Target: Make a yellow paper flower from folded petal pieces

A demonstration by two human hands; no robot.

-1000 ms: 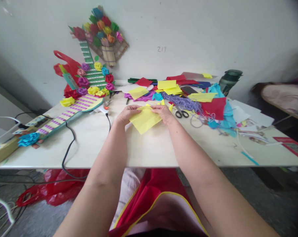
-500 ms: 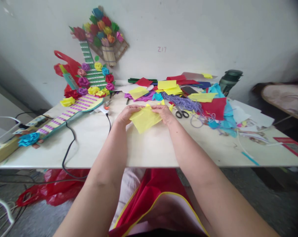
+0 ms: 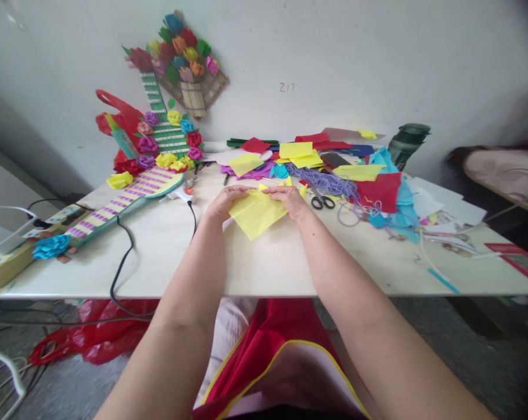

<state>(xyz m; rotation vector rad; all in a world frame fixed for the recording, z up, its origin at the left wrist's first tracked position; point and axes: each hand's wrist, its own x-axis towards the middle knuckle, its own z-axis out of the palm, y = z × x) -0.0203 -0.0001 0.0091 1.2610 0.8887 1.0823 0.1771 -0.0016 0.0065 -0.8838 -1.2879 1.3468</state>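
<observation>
And here we are at the counter [image 3: 268, 277], pale top, a few faint marks, front edge running right across the view. Dead centre, the yellow crepe paper sheet [image 3: 255, 217] is up b/w both hands, one corner pointing toward the person. Left hand [image 3: 226, 204] pinches its upper left side, thumb & fingers closed on it; right hand [image 3: 291, 203] pinches the upper right, fingertips reaching along the top edge. Small yellow scraps [image 3: 303, 189] lie nr the right hand.

Just right of that, scissors [image 3: 322, 202] w/ black handles, next to a tangle of purple yarn [image 3: 327, 182]. Behind, a colourful spread: yellow sheets [image 3: 296, 150] on top of the pile, red paper [image 3: 380, 192], crumpled blue crepe paper [image 3: 404, 204], & a dark bottle [image 3: 408, 143] by the wall [image 3: 355, 64]. Blue strip [image 3: 443, 280] nr the front edge, far right.

Over left, a glue gun [image 3: 179, 193] w/ black cord, then a striped guitar-shaped panel [image 3: 126, 201] lying flat, blue flower [image 3: 51, 247] at its end, close to the power strip [image 3: 10, 263]. A green panel [image 3: 170, 135] trimmed w/ paper roses stands upright behind; flower basket [image 3: 192, 98] hangs above. Wall's plain, off-white, w/ "217" [image 3: 287, 87] handwritten on it. Down below, grey floor [image 3: 425, 356] & a red plastic bag [image 3: 110, 329] under the counter, left side.
</observation>
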